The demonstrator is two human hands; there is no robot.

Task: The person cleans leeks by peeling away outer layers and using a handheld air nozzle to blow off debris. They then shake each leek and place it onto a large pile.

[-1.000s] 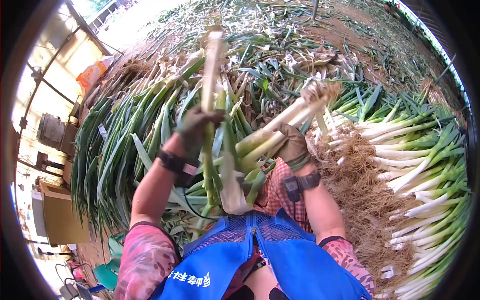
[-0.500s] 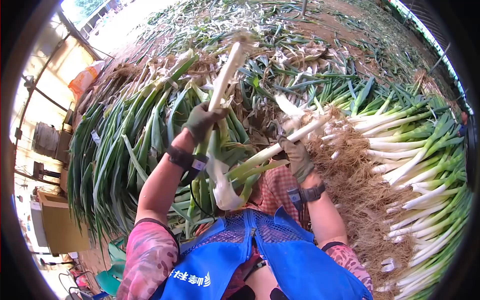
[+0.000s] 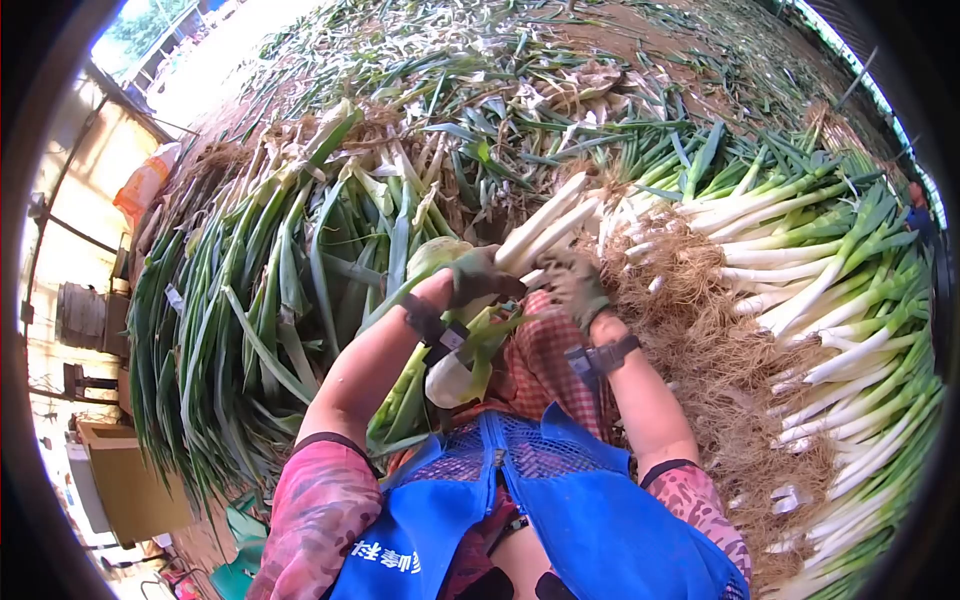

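Both of my hands wear dark, dirty gloves and meet above my lap. My left hand [image 3: 483, 277] is closed round pale leek stalks [image 3: 545, 230], whose white ends point up and right. Close beside it, my right hand [image 3: 574, 286] has curled fingers at the lower side of these stalks; what its fingertips hold is hidden. Green leaves [image 3: 492, 335] hang below my left hand, near a white rounded piece [image 3: 450, 382] by my left wrist.
Untrimmed leeks [image 3: 230, 290] lie heaped at the left. Cleaned white leeks [image 3: 790, 272] with brown roots [image 3: 690, 330] are stacked along the right. Leaf scraps [image 3: 480, 80] cover the ground ahead. A brown box [image 3: 135, 480] stands at lower left.
My left hand has come down and right beside my right hand, and the two separate stalks now lie together. My right hand has shifted slightly left.
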